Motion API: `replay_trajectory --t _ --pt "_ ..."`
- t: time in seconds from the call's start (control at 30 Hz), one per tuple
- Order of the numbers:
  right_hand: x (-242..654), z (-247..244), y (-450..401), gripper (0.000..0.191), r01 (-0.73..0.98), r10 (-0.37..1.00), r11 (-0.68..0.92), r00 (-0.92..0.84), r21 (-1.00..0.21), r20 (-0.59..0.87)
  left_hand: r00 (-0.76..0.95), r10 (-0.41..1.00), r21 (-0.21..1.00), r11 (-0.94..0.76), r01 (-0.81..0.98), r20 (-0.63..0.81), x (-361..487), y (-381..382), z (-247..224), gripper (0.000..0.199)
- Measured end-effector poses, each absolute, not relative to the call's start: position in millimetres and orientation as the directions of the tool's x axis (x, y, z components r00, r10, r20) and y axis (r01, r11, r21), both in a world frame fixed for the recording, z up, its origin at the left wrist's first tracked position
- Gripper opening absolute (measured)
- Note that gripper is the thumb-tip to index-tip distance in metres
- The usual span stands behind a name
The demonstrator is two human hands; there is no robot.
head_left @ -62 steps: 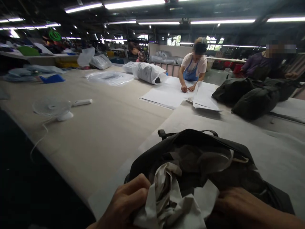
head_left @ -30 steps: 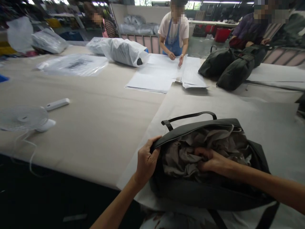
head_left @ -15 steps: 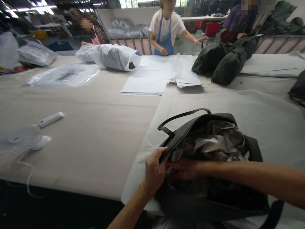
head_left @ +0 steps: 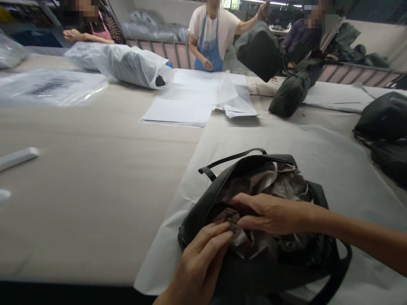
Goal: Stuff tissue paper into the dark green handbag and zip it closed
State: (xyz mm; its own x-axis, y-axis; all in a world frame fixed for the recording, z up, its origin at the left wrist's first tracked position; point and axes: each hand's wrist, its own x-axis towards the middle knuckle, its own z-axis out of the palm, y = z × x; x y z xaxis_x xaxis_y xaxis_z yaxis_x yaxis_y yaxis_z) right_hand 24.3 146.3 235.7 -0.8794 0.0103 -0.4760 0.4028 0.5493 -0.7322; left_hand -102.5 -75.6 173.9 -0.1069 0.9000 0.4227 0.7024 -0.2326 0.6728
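Observation:
A black bag (head_left: 254, 271) lies on the table before me with its mouth spread open. Crumpled paper (head_left: 260, 245), brownish-grey and shiny in places, fills the inside. My right hand (head_left: 270, 212) reaches into the mouth from the right, thumb and fingers stretched apart against the paper. At the near left rim, my left hand (head_left: 206, 254) has its fingers extended over the edge, their tips touching the paper beside my right hand. One thin strap (head_left: 235, 159) arches up behind the bag, and a wider strap (head_left: 337, 271) loops down at the right.
White sheeting (head_left: 343, 169) lies under the bag. Farther off are paper stacks (head_left: 181, 108), a filled plastic bag (head_left: 130, 65) and more dark bags (head_left: 384, 116). Across the table, a person in a blue apron (head_left: 210, 46) lifts a dark bag (head_left: 259, 51); two other people are there.
My left hand has let go of the bag's rim and moved onto the paper. My right hand has come up from deeper inside. Across the table, a person has raised a dark bag.

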Motion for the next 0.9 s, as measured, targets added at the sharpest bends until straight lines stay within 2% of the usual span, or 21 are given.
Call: replay_trajectory --t 0.03,0.07,0.17,0.2,0.23,0.3,0.37,0.4,0.47,0.53,0.73,0.8,0.87,0.9 --pt "33 238 151 0.028 0.392 0.064 0.624 -0.888 -0.676 -0.456 -0.081 0.927 0.65 -0.193 0.735 0.367 -102 -69 175 0.043" --pt "41 239 155 0.022 0.365 0.091 0.701 -0.897 -0.612 -0.432 -0.056 0.95 0.62 -0.156 0.769 0.308 -101 -61 177 0.049" --pt "64 231 161 0.021 0.206 0.031 0.876 -0.926 -0.436 -0.376 -0.004 0.996 0.539 -0.045 0.841 0.089 -104 -35 183 0.08" --pt "70 228 163 0.017 0.171 0.016 0.905 -0.929 -0.389 -0.37 0.004 1.0 0.516 -0.014 0.856 0.019 -105 -27 185 0.085" --pt "76 226 165 0.014 0.158 0.02 0.924 -0.929 -0.347 -0.369 0.014 0.999 0.493 0.008 0.87 -0.041 -107 -22 185 0.082" --pt "84 222 170 0.008 0.16 0.046 0.941 -0.932 -0.297 -0.359 0.037 0.995 0.453 0.011 0.892 -0.097 -113 -17 185 0.052" --pt "89 220 176 0.008 0.166 0.061 0.942 -0.939 -0.291 -0.339 0.068 0.997 0.467 -0.039 0.884 -0.045 -122 -21 183 0.014" --pt "90 220 178 0.009 0.171 0.065 0.939 -0.94 -0.297 -0.334 0.078 0.997 0.505 -0.076 0.86 0.016 -127 -25 182 0.008" --pt "91 218 180 0.009 0.178 0.069 0.934 -0.941 -0.31 -0.332 0.049 0.989 0.621 -0.125 0.773 0.138 -136 -38 180 0.01" --pt "90 212 182 0.01 0.173 0.063 0.932 -0.943 -0.319 -0.326 -0.056 0.976 0.733 -0.118 0.67 0.208 -143 -52 179 0.008" --pt "93 190 186 0.007 0.11 0.018 0.934 -0.965 -0.34 -0.263 -0.463 0.836 0.913 -0.103 0.395 0.295 -137 -76 178 0.009" --pt "93 210 179 0.003 0.089 0.0 0.928 -0.971 -0.362 -0.238 -0.525 0.803 0.927 -0.086 0.366 0.282 -132 -76 177 0.009" --pt "88 248 166 0.011 0.052 -0.017 0.908 -0.987 -0.416 -0.16 -0.507 0.818 0.918 -0.064 0.391 0.273 -127 -70 179 0.01" --pt "83 270 159 0.016 0.027 -0.007 0.887 -0.997 -0.46 -0.073 -0.465 0.84 0.905 -0.068 0.419 0.278 -124 -65 181 0.01"
